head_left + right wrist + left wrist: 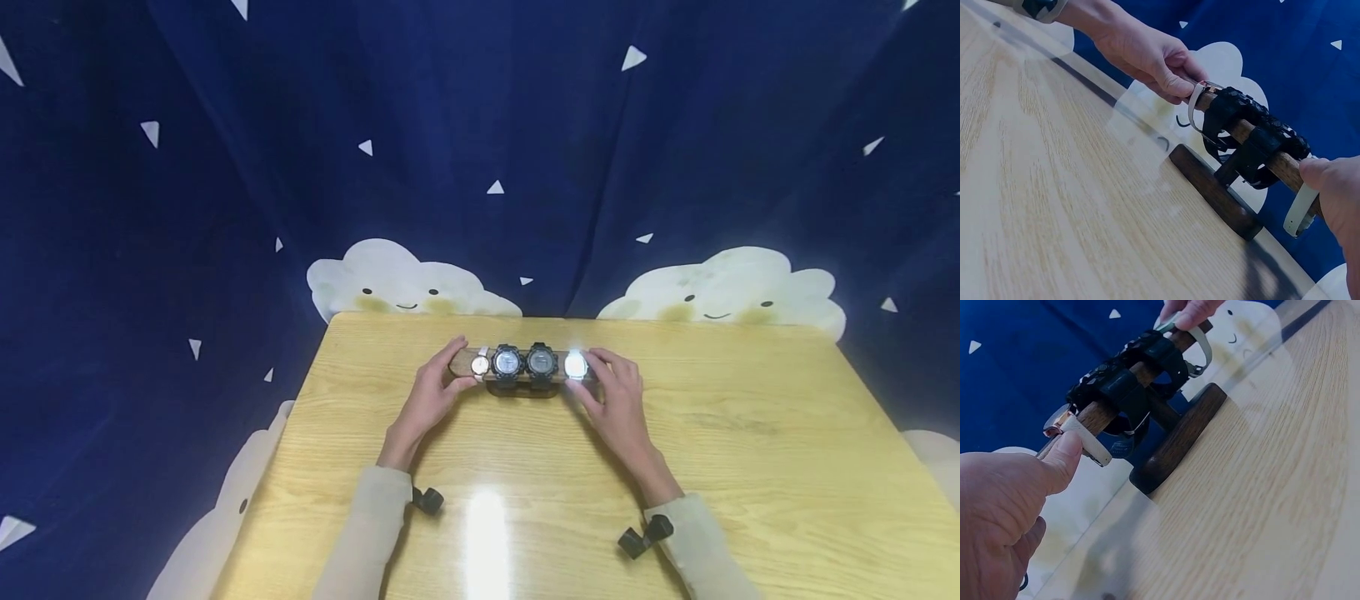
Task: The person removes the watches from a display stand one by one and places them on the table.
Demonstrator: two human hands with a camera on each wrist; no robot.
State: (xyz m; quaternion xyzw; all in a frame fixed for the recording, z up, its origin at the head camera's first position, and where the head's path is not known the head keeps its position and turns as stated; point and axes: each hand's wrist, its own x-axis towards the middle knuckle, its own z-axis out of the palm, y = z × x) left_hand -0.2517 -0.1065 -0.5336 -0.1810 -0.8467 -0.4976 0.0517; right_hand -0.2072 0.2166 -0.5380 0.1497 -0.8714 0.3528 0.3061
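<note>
Blue curtain (480, 100) takes up the whole back and both sides from here, scattered with white triangles. Pale wood table (750, 433) in front of it, grain visible. Two smiling clouds (397, 271) printed on the curtain show just past the table's far edge, one each side of centre. Person's arms come in from the near side, light left sleeve (367, 529) and light right sleeve (701, 542), both pushed forward over the table. Dark wooden stand (1213, 190) sits near the far edge, about mid-width: base flat on the tabletop, short post, horizontal bar (1096, 417) up top with four watches strapped round it. Left hand (431, 396) pinches the bar's left end, fingers on the far side, thumb on the near side and touching a white strap there. Right hand (621, 408) is at the other end, fingers and thumb pinching the white watch over the bar. Small black camera units at the cuffs, left unit (429, 500) and right unit (647, 537). Watches: two chunky black ones in the middle, side by side, left black watch (507, 362) with a paler face, right black watch (542, 362) with a darker one. White watch (576, 365) is right of them, face blown out by glare, can't read it. Smallest is the slim watch (480, 365) on the white strap, leftmost, round face, rose-gold-looking case, just beside the left fingers.
</note>
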